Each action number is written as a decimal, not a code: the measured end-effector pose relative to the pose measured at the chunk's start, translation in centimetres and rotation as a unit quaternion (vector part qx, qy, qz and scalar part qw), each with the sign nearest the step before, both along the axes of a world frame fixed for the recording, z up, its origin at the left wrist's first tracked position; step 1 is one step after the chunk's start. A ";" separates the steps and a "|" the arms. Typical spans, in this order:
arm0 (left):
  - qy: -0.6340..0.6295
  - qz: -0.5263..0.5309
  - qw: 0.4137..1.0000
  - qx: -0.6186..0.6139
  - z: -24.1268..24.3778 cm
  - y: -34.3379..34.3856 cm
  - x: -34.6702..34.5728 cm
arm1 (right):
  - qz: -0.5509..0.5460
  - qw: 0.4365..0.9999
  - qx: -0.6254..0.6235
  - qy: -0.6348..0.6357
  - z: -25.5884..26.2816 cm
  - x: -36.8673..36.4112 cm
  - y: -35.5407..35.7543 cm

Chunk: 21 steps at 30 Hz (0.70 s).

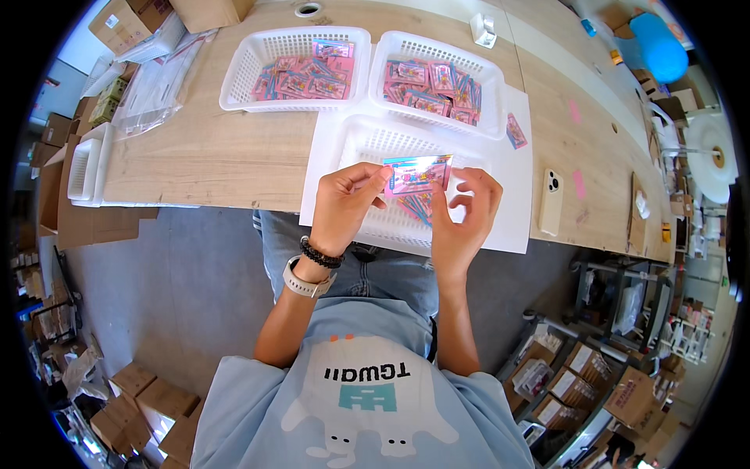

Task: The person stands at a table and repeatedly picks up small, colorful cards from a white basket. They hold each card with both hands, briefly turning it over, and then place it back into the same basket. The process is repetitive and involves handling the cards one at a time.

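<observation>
A small pink-and-blue printed packet (417, 174) with a shiny face is held up between my two hands. My left hand (345, 196) pinches its left edge between thumb and fingers. At its right edge is my right hand (466, 211), its thumb on the lower right corner and its index finger by the upper side. Beneath the hands stands a white perforated plastic basket (351, 138), with similar packets (415, 210) lying in it, partly hidden by the hands. Two more white baskets, a left one (234, 76) and a right one (498, 94), stand behind, both heaped with such packets.
The near basket stands on a white sheet (515, 199) over the wooden table (205, 164). One loose packet (516, 131) lies at the sheet's right. Farther right is a phone (551, 202). Clear plastic bags (155, 88) and cardboard boxes (126, 26) lie at the left.
</observation>
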State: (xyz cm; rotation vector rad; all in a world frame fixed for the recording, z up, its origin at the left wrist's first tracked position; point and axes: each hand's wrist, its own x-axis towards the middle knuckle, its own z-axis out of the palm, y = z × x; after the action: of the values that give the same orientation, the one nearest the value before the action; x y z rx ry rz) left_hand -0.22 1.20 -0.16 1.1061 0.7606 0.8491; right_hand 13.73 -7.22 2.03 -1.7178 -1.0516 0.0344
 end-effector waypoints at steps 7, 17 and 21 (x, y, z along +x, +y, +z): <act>-0.033 0.013 0.999 0.010 -0.1 -1.1 0.8 | 0.084 0.996 0.018 0.027 -0.6 -1.1 0.4; 0.000 0.039 0.998 0.056 0.7 -2.4 1.6 | 0.067 0.996 0.033 0.056 -0.7 -1.6 0.4; 0.100 0.048 0.986 0.123 1.2 -2.9 1.7 | 0.047 0.998 0.031 0.008 -1.5 -1.7 0.5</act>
State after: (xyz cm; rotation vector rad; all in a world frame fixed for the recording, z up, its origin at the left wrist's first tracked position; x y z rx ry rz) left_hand 1.45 -1.69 1.05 1.3988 0.8989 0.9402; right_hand 12.05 -6.75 0.57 -1.6093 -1.1089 0.0747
